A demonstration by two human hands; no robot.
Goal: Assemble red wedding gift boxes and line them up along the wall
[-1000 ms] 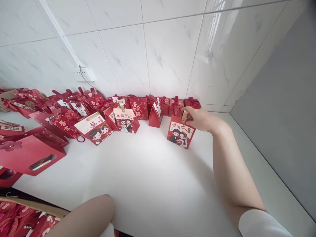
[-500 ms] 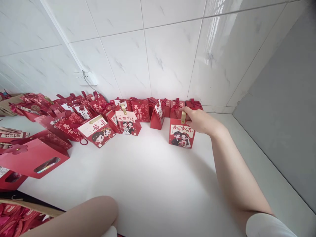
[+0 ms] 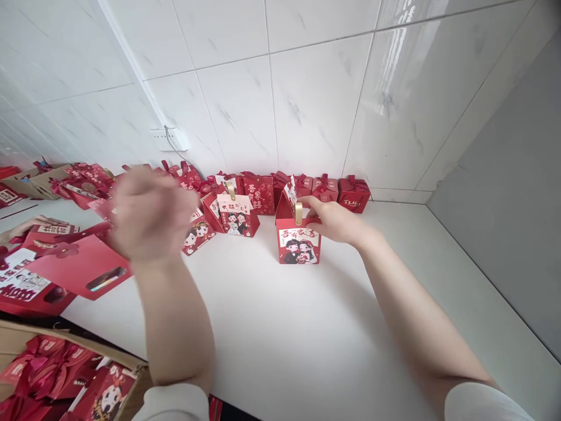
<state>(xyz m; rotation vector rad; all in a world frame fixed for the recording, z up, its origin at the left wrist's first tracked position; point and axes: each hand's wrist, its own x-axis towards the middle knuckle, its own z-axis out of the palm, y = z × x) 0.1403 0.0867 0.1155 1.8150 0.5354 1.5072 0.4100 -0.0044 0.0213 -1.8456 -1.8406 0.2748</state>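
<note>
A red gift box (image 3: pixel 298 248) with a couple printed on its front stands upright on the white table, its gold strap at the top. My right hand (image 3: pixel 339 222) is closed at that strap, pinching the top of the box. My left hand (image 3: pixel 151 213) hangs over the left group of boxes, smeared by motion, so its fingers cannot be made out. Just right of it sits a gift box (image 3: pixel 197 235) with a cartoon face, partly hidden behind my arm. Another gift box (image 3: pixel 238 217) with a gold strap stands between my hands.
Ribboned red boxes (image 3: pixel 354 195) line the tiled wall. An open cardboard carton (image 3: pixel 142 380) of red boxes is at lower left. Further left, another person's hand (image 3: pixel 37 223) is at a red box (image 3: pixel 48 237). A large red box (image 3: pixel 83 266) with a window lies near it.
My right hand and its gift box have shifted left, in front of another box. My left hand has risen into view over the left boxes. The view has turned slightly left.
</note>
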